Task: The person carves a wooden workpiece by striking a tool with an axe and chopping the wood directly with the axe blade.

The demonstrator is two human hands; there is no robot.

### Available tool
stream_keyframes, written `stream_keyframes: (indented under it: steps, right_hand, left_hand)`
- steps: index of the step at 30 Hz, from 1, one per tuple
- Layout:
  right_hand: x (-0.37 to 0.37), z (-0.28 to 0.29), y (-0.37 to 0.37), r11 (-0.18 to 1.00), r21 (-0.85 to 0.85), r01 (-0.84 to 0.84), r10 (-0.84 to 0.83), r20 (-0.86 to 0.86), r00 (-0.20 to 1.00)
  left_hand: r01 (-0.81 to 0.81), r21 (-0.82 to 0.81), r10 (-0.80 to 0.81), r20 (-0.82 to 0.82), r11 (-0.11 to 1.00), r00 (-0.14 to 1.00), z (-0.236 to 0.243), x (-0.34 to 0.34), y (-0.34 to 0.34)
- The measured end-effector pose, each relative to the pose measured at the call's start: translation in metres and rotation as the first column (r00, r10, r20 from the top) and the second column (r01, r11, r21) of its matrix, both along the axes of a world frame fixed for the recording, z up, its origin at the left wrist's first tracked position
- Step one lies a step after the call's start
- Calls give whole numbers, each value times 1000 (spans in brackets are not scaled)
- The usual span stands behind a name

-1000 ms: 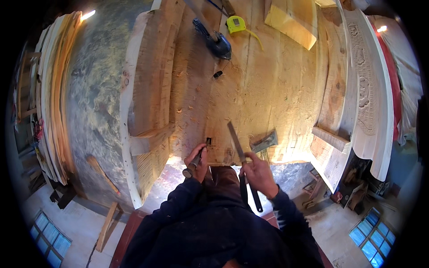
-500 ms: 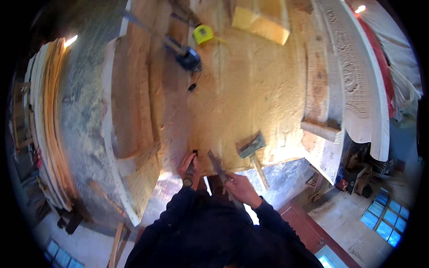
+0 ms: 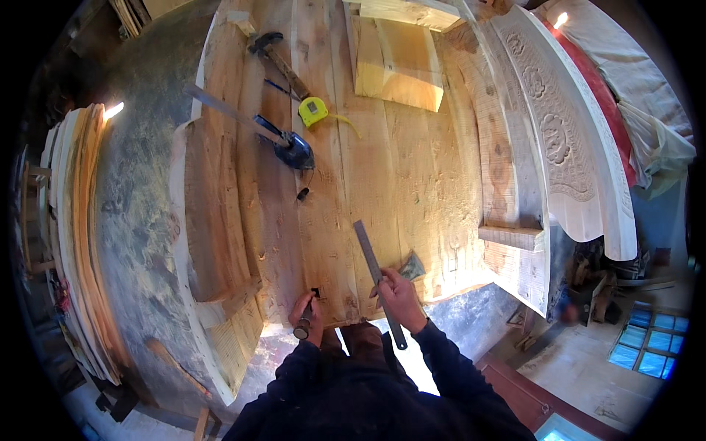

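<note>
My left hand (image 3: 307,316) is closed around a wooden-handled chisel (image 3: 302,328) at the near edge of the workpiece of joined boards (image 3: 397,169). The butt of its handle points toward me, and most of the blade is hidden. Just beyond those fingers is a small dark square hole (image 3: 315,292) in the wood. In my right hand (image 3: 401,299) is a steel ruler (image 3: 370,253), held slanting over the boards, its holed end toward me. A hammer head (image 3: 413,266) lies behind the right hand, which hides most of its handle.
Farther off lie a yellow tape measure (image 3: 313,111), a claw hammer (image 3: 283,67), and a dark blue tool (image 3: 294,151) with a long metal strip. Wooden blocks (image 3: 403,70) rest at the back. Raised timbers flank both sides, with a carved panel (image 3: 557,136) at right and stacked boards (image 3: 84,242) at left.
The view has shifted, bringing more of the far boards into sight. My right hand has swung the ruler up and it now covers much of the hammer. My left hand stays by the hole.
</note>
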State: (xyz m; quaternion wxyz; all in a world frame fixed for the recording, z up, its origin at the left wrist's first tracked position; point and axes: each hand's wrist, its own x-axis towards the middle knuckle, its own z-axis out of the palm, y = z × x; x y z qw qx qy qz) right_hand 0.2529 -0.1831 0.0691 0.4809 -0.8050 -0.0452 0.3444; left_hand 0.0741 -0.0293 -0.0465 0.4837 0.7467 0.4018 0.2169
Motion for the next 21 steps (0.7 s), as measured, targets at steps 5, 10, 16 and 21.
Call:
stream_keyframes:
  steps: [5, 10, 16, 21]
  right_hand:
    - [61, -21, 7, 964, -257, 73, 63, 483, 873]
    - [153, -64, 2, 944, -185, 274, -23, 789, 614]
    - [245, -103, -14, 864, -259, 431, -11, 847, 531]
    - [246, -144, -14, 852, -299, 430, 99, 898, 429]
  left_hand:
    - [5, -44, -5, 0, 999, 1000, -1, -3, 0]
    - [-8, -104, 11, 27, 995, 1000, -12, -10, 0]
    - [99, -105, -98, 17, 989, 995, 34, 3, 17]
    - [311, -194, -269, 215, 930, 939, 135, 101, 79]
